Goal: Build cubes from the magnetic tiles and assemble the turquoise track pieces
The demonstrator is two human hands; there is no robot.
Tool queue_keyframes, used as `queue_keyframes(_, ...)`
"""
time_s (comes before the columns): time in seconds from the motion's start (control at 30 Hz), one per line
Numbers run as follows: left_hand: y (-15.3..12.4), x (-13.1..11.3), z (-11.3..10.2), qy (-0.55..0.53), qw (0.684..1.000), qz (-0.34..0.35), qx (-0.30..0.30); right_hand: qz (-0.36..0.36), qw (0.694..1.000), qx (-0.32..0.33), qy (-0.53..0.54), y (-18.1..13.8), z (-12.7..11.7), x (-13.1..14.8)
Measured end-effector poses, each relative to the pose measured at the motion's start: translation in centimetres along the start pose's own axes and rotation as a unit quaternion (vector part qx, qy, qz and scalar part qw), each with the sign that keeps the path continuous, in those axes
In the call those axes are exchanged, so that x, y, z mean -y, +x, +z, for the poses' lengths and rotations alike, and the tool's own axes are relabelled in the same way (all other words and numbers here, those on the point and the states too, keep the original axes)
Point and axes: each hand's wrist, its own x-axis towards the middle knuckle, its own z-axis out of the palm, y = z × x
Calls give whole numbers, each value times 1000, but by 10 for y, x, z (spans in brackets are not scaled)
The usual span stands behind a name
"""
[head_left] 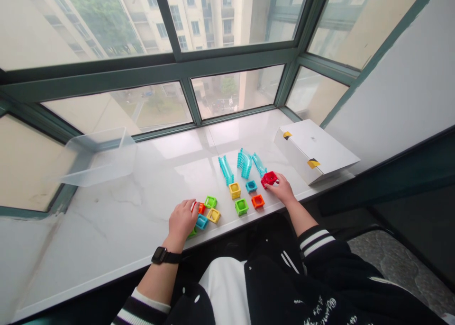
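My right hand (282, 189) is closed around a red cube-shaped block (269, 178) at the right end of the toys. Over the left cluster, my left hand (182, 219) has its fingers curled on a red block (194, 205), mostly hidden by the hand. Beside those fingers are an orange block (202, 208), a blue block (202, 221), a yellow block (213, 215) and a green block (210, 202). Between my hands stand a second yellow block (234, 190), a small blue block (251, 186), another green block (241, 207) and another orange block (258, 202).
Behind the blocks lie a straight turquoise track (226, 170), a curved turquoise track piece (244, 163) and a shorter track (259, 165). A clear plastic bin (103, 159) sits at the left. A white box (318, 147) stands at the right. Windows line the back of the marble sill (117, 230).
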Motion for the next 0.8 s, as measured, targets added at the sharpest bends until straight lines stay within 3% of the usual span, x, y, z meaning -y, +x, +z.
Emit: queue_keyframes(0.8,0,-1,-1,-18,1000,-9,-1,5,999,28,-28,-2,4,-5)
